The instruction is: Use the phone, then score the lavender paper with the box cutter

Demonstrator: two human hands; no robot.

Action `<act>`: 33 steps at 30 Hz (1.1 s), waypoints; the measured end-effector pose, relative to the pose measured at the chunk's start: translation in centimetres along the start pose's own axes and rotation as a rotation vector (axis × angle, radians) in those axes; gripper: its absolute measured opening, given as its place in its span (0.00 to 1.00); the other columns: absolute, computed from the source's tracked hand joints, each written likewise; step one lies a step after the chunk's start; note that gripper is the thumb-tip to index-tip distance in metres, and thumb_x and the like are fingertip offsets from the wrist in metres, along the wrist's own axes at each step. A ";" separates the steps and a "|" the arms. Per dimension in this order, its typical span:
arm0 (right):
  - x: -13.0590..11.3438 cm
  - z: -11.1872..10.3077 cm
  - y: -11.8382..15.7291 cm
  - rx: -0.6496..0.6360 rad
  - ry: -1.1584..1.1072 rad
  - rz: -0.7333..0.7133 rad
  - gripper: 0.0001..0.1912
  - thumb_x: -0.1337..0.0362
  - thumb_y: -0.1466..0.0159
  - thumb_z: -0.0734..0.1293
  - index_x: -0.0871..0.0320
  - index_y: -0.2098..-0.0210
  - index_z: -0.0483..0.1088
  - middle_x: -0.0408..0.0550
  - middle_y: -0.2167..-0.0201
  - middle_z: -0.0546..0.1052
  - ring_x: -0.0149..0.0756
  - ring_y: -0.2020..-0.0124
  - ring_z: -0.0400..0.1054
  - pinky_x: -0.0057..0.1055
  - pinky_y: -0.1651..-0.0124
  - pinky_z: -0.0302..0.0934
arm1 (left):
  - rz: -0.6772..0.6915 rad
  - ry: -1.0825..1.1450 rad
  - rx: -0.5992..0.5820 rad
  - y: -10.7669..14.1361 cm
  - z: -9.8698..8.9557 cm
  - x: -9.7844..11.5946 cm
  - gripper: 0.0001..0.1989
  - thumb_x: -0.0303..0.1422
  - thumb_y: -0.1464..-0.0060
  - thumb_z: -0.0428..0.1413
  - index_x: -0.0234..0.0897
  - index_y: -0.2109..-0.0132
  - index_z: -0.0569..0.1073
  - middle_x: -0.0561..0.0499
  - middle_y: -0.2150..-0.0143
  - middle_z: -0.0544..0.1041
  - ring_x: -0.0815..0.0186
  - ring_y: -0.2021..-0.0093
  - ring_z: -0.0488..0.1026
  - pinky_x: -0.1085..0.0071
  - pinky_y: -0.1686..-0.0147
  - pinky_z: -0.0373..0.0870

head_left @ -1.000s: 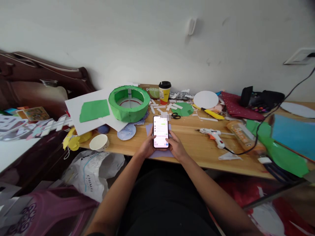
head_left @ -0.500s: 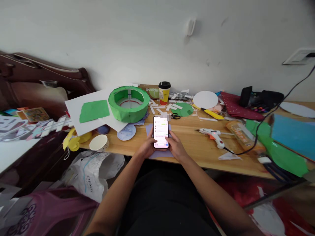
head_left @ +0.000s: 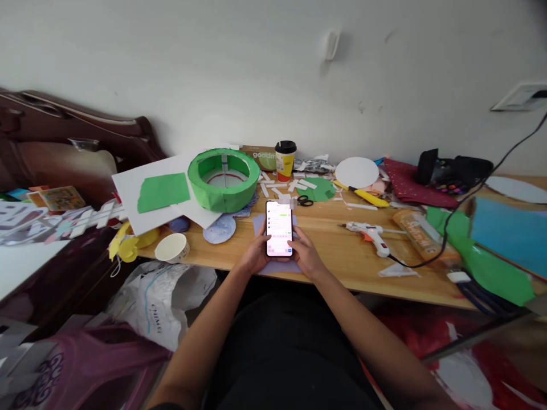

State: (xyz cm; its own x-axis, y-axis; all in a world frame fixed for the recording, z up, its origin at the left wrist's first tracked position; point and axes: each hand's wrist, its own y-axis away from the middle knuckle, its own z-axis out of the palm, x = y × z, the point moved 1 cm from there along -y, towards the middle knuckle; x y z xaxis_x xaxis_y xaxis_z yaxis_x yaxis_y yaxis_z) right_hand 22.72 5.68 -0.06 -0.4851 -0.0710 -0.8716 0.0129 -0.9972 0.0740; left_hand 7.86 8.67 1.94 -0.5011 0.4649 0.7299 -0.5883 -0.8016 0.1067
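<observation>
A smartphone (head_left: 279, 228) with a lit screen is held upright between my two hands, over the front of the wooden table. My left hand (head_left: 256, 254) grips its left side, the thumb at the screen's left edge. Around the right side closes my right hand (head_left: 306, 254), its thumb over the lower right of the screen, where a keyboard shows. Beneath the phone lies a sheet of purple paper (head_left: 280, 267), partly covered. Black-handled scissors (head_left: 305, 200) rest just behind the phone, to its right.
A green ring-shaped paper form (head_left: 224, 196) stands left on white board. Farther back is a lidded cup (head_left: 285, 162) among paper scraps. A corded glue gun (head_left: 370, 234) and a yellow cutter (head_left: 370, 197) lie right. A white paper bowl (head_left: 172, 249) sits at the left front edge.
My left thumb has shifted from low on the screen up to its left edge. Both hands still hold the phone in nearly the same place.
</observation>
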 end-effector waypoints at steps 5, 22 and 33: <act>0.2 -0.2 -0.1 -0.018 0.044 -0.044 0.33 0.60 0.46 0.74 0.50 0.43 0.64 0.46 0.53 0.80 0.45 0.53 0.75 0.43 0.51 0.69 | -0.002 0.029 -0.004 0.0 -0.2 0.0 0.45 0.25 0.49 0.53 0.57 0.29 0.44 0.43 0.33 0.65 0.47 0.51 0.77 0.47 0.64 0.80; 0.7 -0.3 -0.4 0.032 0.071 -0.066 0.29 0.56 0.44 0.73 0.50 0.45 0.66 0.46 0.57 0.81 0.44 0.59 0.76 0.41 0.55 0.70 | -0.002 0.082 -0.019 0.0 -0.6 -0.2 0.49 0.21 0.56 0.51 0.55 0.29 0.46 0.46 0.34 0.66 0.47 0.47 0.74 0.42 0.57 0.77; 0.2 -0.1 -0.1 0.001 -0.004 -0.037 0.30 0.58 0.45 0.72 0.52 0.43 0.66 0.47 0.54 0.80 0.46 0.56 0.75 0.43 0.53 0.70 | -0.005 -0.010 -0.016 0.1 -0.2 -0.1 0.44 0.29 0.46 0.55 0.59 0.29 0.44 0.44 0.34 0.65 0.48 0.52 0.77 0.49 0.63 0.79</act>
State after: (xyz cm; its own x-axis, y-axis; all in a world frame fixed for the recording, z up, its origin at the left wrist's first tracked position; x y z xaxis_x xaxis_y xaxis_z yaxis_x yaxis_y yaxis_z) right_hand 22.71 5.74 -0.24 -0.4890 -0.0335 -0.8717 -0.0066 -0.9991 0.0421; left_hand 7.76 8.65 1.73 -0.4914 0.4653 0.7362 -0.6010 -0.7929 0.1000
